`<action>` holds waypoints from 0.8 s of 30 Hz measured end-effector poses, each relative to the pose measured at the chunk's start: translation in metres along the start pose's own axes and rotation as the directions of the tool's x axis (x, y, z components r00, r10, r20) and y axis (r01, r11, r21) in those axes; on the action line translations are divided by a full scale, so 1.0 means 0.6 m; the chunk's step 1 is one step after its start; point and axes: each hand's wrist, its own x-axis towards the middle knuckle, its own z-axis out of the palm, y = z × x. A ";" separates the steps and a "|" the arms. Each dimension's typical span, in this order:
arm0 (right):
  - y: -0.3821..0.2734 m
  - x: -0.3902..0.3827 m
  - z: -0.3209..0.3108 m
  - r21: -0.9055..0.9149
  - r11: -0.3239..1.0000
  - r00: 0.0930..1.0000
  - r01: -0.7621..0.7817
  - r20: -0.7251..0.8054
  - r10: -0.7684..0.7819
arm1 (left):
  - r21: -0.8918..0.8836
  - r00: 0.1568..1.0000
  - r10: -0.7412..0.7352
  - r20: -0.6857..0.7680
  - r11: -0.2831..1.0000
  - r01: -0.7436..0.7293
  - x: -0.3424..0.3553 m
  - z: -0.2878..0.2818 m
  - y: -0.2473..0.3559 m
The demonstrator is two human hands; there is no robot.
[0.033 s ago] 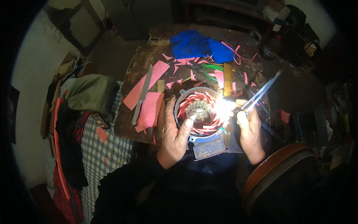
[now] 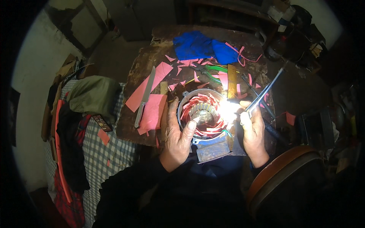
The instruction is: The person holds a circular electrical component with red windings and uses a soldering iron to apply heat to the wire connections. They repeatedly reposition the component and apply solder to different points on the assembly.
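Observation:
A round motor stator point(image 2: 204, 132) in a grey metal housing sits before me, its ring of windings lined with red and pink strips. My left hand point(image 2: 178, 138) grips its left side, thumb over the rim and fingers along the outer wall. At the right of the stator, my right hand point(image 2: 254, 133) is closed on a long thin metal tool point(image 2: 267, 90) that points up and to the right. Its exact kind is unclear. Strong white glare hides the stator's right edge and part of my right fingertips.
A knife point(image 2: 146, 95) lies on pink sheets point(image 2: 154, 110) at left. Beyond the stator are green-handled pliers point(image 2: 213, 72), pink scraps and a blue cloth point(image 2: 197, 46). Wooden strips point(image 2: 232, 81) flank the stator. A round orange-rimmed object point(image 2: 289, 159) stands close at lower right.
The long tool in my right hand has swung slightly and shows more sharply than before. My right hand has shifted a little; my left hand and the stator stay put.

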 end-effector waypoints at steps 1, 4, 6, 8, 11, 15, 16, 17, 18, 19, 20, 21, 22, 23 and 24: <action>-0.003 0.001 0.005 0.054 0.999 1.000 0.003 0.010 -0.004 | 0.002 1.000 0.008 -0.012 1.000 -0.007 0.001 0.003 -0.001; -0.008 0.009 0.005 0.102 0.992 0.995 0.072 0.059 -0.078 | -0.039 1.000 0.011 -0.024 0.999 -0.012 -0.003 0.009 0.000; -0.007 0.006 0.001 0.090 0.991 0.992 0.103 0.069 -0.109 | 0.019 0.999 0.015 -0.034 1.000 -0.015 0.003 0.008 -0.002; 0.000 -0.009 -0.001 0.075 0.990 0.991 0.117 0.060 -0.121 | 0.003 1.000 0.017 -0.017 1.000 -0.017 0.020 0.004 -0.008; 0.015 -0.061 -0.003 0.222 0.975 0.999 -0.025 0.033 0.018 | -0.147 0.996 0.001 0.088 0.989 0.012 0.070 -0.002 -0.028; 0.023 -0.126 -0.031 0.164 0.986 0.998 0.013 0.056 -0.022 | -0.183 0.944 0.013 0.330 0.982 0.050 0.127 -0.012 -0.039; 0.016 -0.135 -0.049 0.108 0.994 0.995 0.027 0.096 -0.037 | -0.029 0.956 -0.050 0.290 0.998 0.061 0.129 -0.014 -0.032; 0.002 -0.141 -0.074 0.089 0.992 0.984 0.088 0.145 -0.100 | 0.025 0.971 0.027 0.236 0.999 -0.033 0.128 -0.017 -0.022; -0.015 -0.146 -0.098 -0.058 0.994 0.972 0.091 0.221 -0.076 | 0.095 0.974 0.076 0.211 0.991 -0.098 0.129 -0.021 -0.009; -0.038 -0.137 -0.140 -0.232 0.961 0.931 0.149 0.362 -0.057 | 0.102 0.951 0.184 0.248 0.971 -0.215 0.128 -0.031 0.007; -0.062 -0.130 -0.175 -0.384 0.895 0.872 0.227 0.489 -0.011 | 0.163 0.929 0.251 0.273 0.940 -0.301 0.122 -0.041 0.027; -0.083 -0.123 -0.202 -0.491 0.828 0.850 0.271 0.526 0.033 | 0.197 0.838 0.344 0.423 0.868 -0.456 0.125 -0.053 0.044; -0.105 -0.116 -0.224 -0.583 0.746 0.823 0.321 0.561 0.084 | 0.177 0.731 0.437 0.523 0.783 -0.596 0.124 -0.054 0.058; -0.124 -0.106 -0.242 -0.658 0.652 0.795 0.377 0.591 0.137 | 0.151 0.656 0.462 0.596 0.738 -0.657 0.119 -0.044 0.066; -0.140 -0.090 -0.258 -0.691 0.612 0.762 0.385 0.612 0.211 | 0.166 0.616 0.422 0.666 0.721 -0.673 0.109 -0.043 0.079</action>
